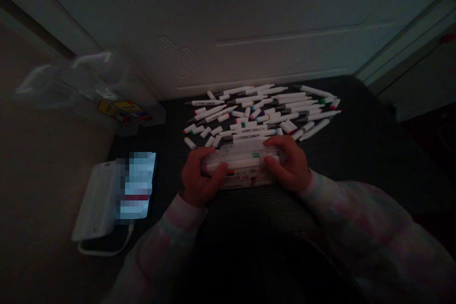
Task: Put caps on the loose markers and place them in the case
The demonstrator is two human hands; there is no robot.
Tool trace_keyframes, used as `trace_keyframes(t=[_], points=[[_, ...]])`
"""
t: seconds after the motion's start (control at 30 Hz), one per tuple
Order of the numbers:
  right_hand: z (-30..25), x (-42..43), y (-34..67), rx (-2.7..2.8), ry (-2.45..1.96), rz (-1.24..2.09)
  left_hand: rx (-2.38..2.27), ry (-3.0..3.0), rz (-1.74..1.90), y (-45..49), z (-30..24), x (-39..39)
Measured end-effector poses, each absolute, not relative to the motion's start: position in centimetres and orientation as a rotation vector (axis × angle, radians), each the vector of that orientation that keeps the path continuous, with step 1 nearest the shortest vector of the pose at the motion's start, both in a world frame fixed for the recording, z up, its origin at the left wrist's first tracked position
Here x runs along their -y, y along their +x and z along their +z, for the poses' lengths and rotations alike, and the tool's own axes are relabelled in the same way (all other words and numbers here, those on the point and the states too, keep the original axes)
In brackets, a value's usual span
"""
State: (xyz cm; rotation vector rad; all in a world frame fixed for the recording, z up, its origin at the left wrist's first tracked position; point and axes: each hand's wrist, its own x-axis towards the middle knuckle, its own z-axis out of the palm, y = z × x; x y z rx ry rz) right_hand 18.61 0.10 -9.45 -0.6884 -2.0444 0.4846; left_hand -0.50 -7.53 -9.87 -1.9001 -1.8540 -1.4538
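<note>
You are gripping a long, clear plastic case [245, 167] with a printed label by its two ends. Your left hand [201, 176] is clamping the left end and your right hand [289, 164] is clamping the right end, so the hands are standing apart. White, pen-shaped contents are showing through the plastic. The case is occupying the near part of a dark, wood-grained tabletop [349, 152]; the view is dim, so I cannot tell whether it is touching the surface. Just beyond it, many slim white markers [295, 104] and short white caps with coloured ends [205, 132] are lying scattered. On your left, a black-edged phone [140, 185] with lit screen is lying beside a white, flat, rectangular object [96, 199].
</note>
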Motion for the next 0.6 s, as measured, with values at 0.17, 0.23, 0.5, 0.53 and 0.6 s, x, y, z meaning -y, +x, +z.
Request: trace_keyframes(t=[0.17,0.23,0.5,0.53,0.6], points=[[-9.52,-0.08,18.64,2.036,-0.666,0.488,1.824,-1.909,-1.466,-0.45,-9.80,7.49],[-9.51,-0.10,18.59,2.025,-0.653,0.488,1.819,-1.905,-1.482,-0.41,-9.81,7.48],[-9.48,-0.11,18.58,2.027,-0.626,0.491,1.795,-1.898,-1.478,-0.42,-9.83,7.46],[-9.48,-0.10,18.59,2.029,-0.626,0.492,1.793,-1.897,-1.483,-0.44,-9.85,7.45],[-9.48,-0.08,18.62,2.030,-0.633,0.488,1.805,-1.895,-1.483,-0.46,-9.92,7.45]])
